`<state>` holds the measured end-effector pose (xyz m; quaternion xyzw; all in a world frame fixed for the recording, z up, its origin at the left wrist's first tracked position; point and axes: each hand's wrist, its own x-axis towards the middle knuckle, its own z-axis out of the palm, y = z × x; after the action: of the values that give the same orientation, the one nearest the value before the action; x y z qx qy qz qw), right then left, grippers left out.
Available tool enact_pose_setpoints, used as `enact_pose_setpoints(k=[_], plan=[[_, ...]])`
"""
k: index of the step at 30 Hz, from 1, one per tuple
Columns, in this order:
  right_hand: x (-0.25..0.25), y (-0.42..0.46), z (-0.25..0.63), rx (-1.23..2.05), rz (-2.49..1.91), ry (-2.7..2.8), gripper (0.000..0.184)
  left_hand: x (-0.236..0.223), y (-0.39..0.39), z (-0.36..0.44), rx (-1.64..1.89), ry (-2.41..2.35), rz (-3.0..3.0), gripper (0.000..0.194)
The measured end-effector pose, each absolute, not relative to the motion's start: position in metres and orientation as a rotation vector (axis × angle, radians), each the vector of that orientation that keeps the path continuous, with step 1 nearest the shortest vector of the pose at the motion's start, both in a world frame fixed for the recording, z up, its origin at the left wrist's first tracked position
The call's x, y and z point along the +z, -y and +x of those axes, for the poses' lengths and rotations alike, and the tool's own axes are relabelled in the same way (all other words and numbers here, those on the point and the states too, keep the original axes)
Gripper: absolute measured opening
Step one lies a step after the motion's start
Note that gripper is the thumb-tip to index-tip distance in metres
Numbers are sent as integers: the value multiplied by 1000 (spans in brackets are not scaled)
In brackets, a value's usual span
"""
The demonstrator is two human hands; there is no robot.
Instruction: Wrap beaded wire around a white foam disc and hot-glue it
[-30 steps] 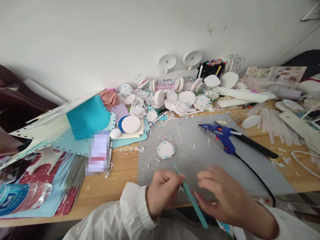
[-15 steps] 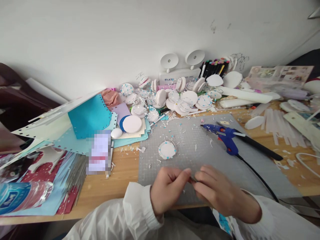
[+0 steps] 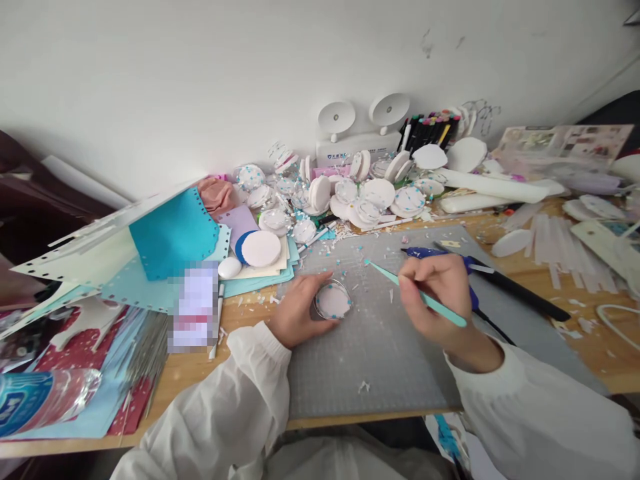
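My left hand is closed around the rim of a small round white disc with blue dots and a thin wire ring, which rests on the grey cutting mat. Between the thumb and fingers of my right hand is a pair of teal tweezers. Their thin tip points left, just above the mat and to the upper right of the disc. Something small and blue seems to be at the tip. Partly behind my right hand lies a blue glue gun.
White discs with beaded wires are heaped along the wall. At the right lie a black stick and clear glue sticks. Felt sheets, a phone-like object and a bottle occupy the left.
My hands have moved apart from the mat's front edge. The left has reached forward and taken hold of the disc; the right has risen, with the teal tweezers now showing in it.
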<state>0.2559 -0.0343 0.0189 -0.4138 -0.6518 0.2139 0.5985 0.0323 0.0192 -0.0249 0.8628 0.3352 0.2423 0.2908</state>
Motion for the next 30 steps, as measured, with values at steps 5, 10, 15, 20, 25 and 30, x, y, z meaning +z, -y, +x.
enact_pose_setpoints(k=[5, 10, 15, 20, 25, 30], plan=[[12, 21, 248, 697, -895, 1452, 18, -25, -10, 25, 859, -945, 1990, 70], [-3, 30, 248, 896, -937, 1409, 18, -24, -6, 19, 972, -950, 1651, 64], [-4, 45, 243, 1057, -862, 1482, 20, -25, -2, 21, 971, -934, 1532, 60], [7, 49, 239, 1037, -901, 1585, 28, -20, 2, 23, 958, -927, 1590, 57], [15, 46, 237, 1039, -925, 1636, 30, -19, 4, 24, 946, -933, 1602, 58], [12, 46, 238, 1028, -939, 1660, 31, -21, 6, 26, 961, -923, 1604, 57]])
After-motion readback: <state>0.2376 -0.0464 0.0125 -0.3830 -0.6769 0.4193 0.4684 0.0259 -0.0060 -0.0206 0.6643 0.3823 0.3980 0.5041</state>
